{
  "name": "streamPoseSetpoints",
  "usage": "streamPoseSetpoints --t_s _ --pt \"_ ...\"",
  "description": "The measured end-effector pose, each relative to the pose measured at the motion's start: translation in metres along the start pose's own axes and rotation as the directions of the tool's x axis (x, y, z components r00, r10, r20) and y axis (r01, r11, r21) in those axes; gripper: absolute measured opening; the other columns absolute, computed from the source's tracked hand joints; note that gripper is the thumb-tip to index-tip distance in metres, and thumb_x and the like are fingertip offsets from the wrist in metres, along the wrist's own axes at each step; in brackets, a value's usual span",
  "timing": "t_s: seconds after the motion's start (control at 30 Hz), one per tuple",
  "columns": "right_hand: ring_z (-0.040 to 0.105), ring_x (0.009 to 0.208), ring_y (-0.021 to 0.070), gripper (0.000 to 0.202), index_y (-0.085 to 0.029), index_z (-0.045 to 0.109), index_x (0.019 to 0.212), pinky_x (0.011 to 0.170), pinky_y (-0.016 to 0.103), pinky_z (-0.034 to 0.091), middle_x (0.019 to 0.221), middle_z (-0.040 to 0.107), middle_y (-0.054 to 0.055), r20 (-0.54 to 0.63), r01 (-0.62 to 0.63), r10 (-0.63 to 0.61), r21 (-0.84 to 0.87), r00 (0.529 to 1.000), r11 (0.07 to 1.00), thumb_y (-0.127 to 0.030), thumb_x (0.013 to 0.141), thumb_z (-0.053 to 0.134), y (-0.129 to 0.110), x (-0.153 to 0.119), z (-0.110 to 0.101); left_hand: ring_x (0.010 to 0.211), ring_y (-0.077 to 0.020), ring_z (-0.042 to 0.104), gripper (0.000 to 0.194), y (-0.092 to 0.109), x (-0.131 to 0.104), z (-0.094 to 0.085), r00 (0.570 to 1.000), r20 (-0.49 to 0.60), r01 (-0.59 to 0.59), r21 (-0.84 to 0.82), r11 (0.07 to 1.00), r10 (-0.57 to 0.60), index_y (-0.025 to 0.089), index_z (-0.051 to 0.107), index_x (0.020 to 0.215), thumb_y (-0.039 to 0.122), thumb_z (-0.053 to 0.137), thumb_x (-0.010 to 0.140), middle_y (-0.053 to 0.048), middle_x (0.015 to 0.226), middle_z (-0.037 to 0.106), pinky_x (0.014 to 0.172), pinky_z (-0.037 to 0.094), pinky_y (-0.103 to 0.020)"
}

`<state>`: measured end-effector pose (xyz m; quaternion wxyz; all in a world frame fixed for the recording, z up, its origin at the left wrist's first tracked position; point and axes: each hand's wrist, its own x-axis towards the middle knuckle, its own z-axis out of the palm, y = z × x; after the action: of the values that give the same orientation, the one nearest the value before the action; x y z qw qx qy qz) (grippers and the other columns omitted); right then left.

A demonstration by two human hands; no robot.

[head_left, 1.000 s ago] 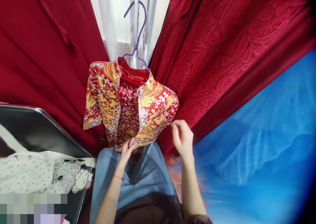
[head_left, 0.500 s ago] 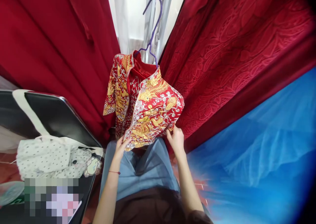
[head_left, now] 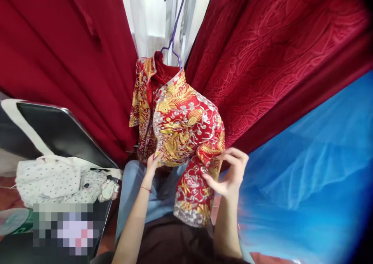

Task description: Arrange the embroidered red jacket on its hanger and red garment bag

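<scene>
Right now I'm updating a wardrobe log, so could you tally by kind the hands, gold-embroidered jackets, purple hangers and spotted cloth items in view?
Hands: 2, the left hand and the right hand
Gold-embroidered jacket: 1
Purple hanger: 1
Spotted cloth item: 1
Total: 5

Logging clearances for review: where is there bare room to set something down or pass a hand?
Bare black seat shows beside the green item. Over the jeans, a hand might pass between left forearm and hanging sleeve. Crowded: seat under the spotted bag; right hand at that sleeve.
</scene>
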<state>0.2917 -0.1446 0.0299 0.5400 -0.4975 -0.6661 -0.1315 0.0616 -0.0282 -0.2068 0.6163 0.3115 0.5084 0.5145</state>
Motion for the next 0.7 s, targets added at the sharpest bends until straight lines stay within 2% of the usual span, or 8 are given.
streamPoseSetpoints --t_s 0.1,0.2,0.27,0.33,0.47,0.57,0.63,0.7 --pt "0.046 0.130 0.0365 0.078 -0.025 0.047 0.133 0.105 0.060 0.040 0.135 0.046 0.014 -0.104 -0.083 0.082 -0.003 0.991 0.997 -0.062 0.070 0.075 0.015 0.022 0.013 0.098 -0.0285 0.071 0.053 -0.025 -0.020 -0.005 0.993 0.079 0.092 -0.043 0.995 -0.088 0.012 0.074 0.099 0.046 0.086 0.061 -0.013 0.100 0.077 0.101 0.051 -0.046" --pt "0.051 0.127 0.0325 0.085 -0.027 0.028 0.148 0.105 0.056 0.044 0.142 0.047 0.015 0.096 -0.186 0.180 0.064 0.979 0.980 -0.059 0.080 0.068 0.024 0.051 0.036 0.108 -0.0311 0.070 0.053 -0.046 -0.042 -0.005 0.973 0.166 0.178 -0.102 0.979 -0.159 0.013 0.073 0.104 0.048 0.083 0.064 -0.016 0.111 0.075 0.105 0.049 -0.051" --pt "0.059 0.117 0.0303 0.082 -0.025 0.029 0.148 0.100 0.051 0.048 0.137 0.054 0.015 0.250 -0.238 0.206 0.104 0.946 0.966 -0.062 0.083 0.064 0.027 0.065 0.048 0.111 -0.0322 0.069 0.052 -0.055 -0.051 -0.004 0.957 0.219 0.221 -0.123 0.967 -0.191 0.015 0.073 0.105 0.042 0.085 0.062 -0.016 0.113 0.075 0.108 0.047 -0.052" --pt "0.062 0.110 0.0291 0.078 -0.024 0.035 0.145 0.096 0.048 0.050 0.130 0.061 0.014 0.304 -0.274 0.224 0.133 0.926 0.953 -0.066 0.084 0.060 0.028 0.071 0.053 0.112 -0.0329 0.069 0.052 -0.059 -0.055 -0.003 0.943 0.255 0.250 -0.121 0.961 -0.213 0.016 0.074 0.104 0.028 0.089 0.055 -0.015 0.112 0.075 0.111 0.044 -0.053" --pt "0.063 0.092 0.0222 0.055 -0.021 0.057 0.123 0.082 0.037 0.051 0.106 0.069 0.008 0.258 -0.413 0.368 0.149 0.893 0.898 -0.065 0.094 0.044 0.027 0.069 0.042 0.111 -0.0330 0.069 0.052 -0.055 -0.048 -0.006 0.944 0.253 0.258 -0.161 0.953 -0.212 0.014 0.074 0.104 0.016 0.089 0.055 -0.014 0.110 0.076 0.115 0.040 -0.054" --pt "0.055 0.069 0.0149 0.044 -0.019 0.065 0.091 0.064 0.028 0.044 0.078 0.064 0.001 0.334 -0.507 0.443 0.133 0.832 0.852 -0.062 0.091 0.056 0.017 0.073 0.027 0.118 -0.0292 0.067 0.048 -0.047 -0.039 -0.013 0.961 0.211 0.233 -0.261 0.937 -0.180 0.018 0.072 0.109 0.024 0.085 0.063 -0.010 0.114 0.075 0.115 0.042 -0.048" --pt "0.043 0.059 0.0107 0.044 -0.019 0.060 0.073 0.055 0.025 0.035 0.064 0.051 -0.004 0.261 -0.477 0.439 0.104 0.860 0.873 -0.060 0.085 0.066 0.006 0.083 0.017 0.121 -0.0278 0.065 0.051 -0.041 -0.035 -0.020 0.965 0.201 0.229 -0.316 0.921 -0.171 0.020 0.070 0.112 0.025 0.084 0.063 -0.008 0.115 0.075 0.116 0.042 -0.045" --pt "0.033 0.055 0.0085 0.048 -0.019 0.049 0.061 0.052 0.025 0.027 0.058 0.037 -0.006 0.076 -0.395 0.391 0.033 0.917 0.918 -0.056 0.083 0.070 -0.006 0.096 0.009 0.122 -0.0310 0.065 0.054 -0.034 -0.033 -0.028 0.959 0.218 0.248 -0.345 0.905 -0.180 0.018 0.070 0.110 0.021 0.085 0.059 -0.009 0.111 0.076 0.115 0.042 -0.047"
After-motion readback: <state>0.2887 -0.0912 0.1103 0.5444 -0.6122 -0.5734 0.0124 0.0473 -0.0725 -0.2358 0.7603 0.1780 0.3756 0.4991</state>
